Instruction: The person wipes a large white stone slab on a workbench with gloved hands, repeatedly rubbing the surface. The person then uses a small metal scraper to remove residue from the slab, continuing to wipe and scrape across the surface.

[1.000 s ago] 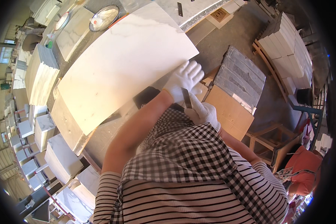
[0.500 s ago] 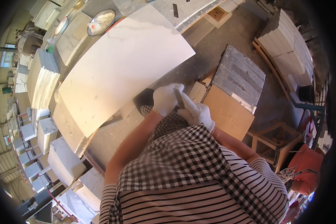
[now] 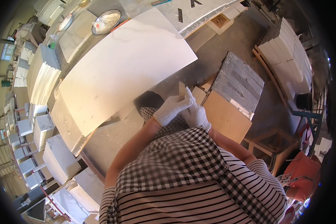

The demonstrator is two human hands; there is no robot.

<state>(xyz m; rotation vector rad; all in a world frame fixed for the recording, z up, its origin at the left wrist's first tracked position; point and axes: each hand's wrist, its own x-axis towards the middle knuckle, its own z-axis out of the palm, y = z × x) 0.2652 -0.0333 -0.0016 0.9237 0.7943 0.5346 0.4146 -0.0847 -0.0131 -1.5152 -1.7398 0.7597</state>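
Note:
Both my hands, in white knit gloves, are together in front of my checked apron (image 3: 168, 162). A thin, flat strip like a scraper blade (image 3: 182, 89) sticks up between them, its face catching the light. My right hand (image 3: 196, 115) grips it, with the index finger stretched along its side. The fingers of my left hand (image 3: 171, 110) close over its lower part, which the gloves hide. Left of my hands, a large white slab with faint grey veins (image 3: 127, 67) lies on the worktable, apart from them.
A round tray of pale paste (image 3: 106, 22) stands beyond the slab. On the right are a cardboard box (image 3: 226, 116) with a grey wrapped block (image 3: 238, 82) and stacked pale slabs (image 3: 285, 50). More stone pieces (image 3: 59, 158) line the left. Someone in orange (image 3: 303, 175) is at lower right.
The strip has turned from dark and slanted to upright and light-faced. My left hand has shifted lower and its fingers now reach across toward my right hand. The slab stays put.

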